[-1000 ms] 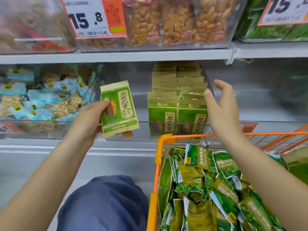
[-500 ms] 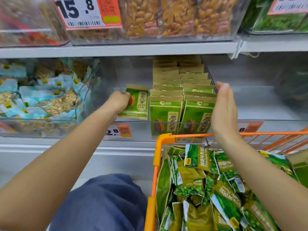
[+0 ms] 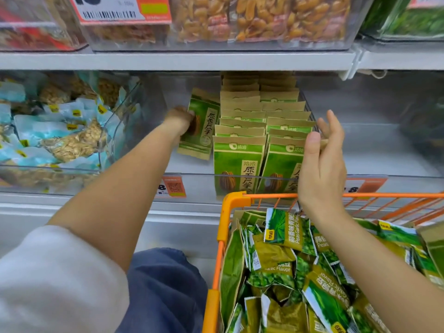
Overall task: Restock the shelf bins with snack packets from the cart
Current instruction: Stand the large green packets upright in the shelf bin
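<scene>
We find our left hand (image 3: 179, 120) now deeper inside the clear bin (image 3: 153, 99), grasping a sunflower-seed packet (image 3: 200, 124) beside the rows; right hand (image 3: 320, 162) relaxed, holding nothing.

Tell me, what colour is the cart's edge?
Orange. The cart's rim shows best in the head view, just below the right hand.

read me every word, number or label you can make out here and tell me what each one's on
"原香瓜子": seed packet gripped by the left hand, and the front packets in the bin.
"洽洽": top band of those front packets.
"Peas Garlic Flavor" and "蒜香味青豌豆": pea packet in the cart.
"8": lower price tag, partly hidden.
Top price tag: barcode only, digits cut off.
Yellow stickers on blue packets: too small to read.
</scene>
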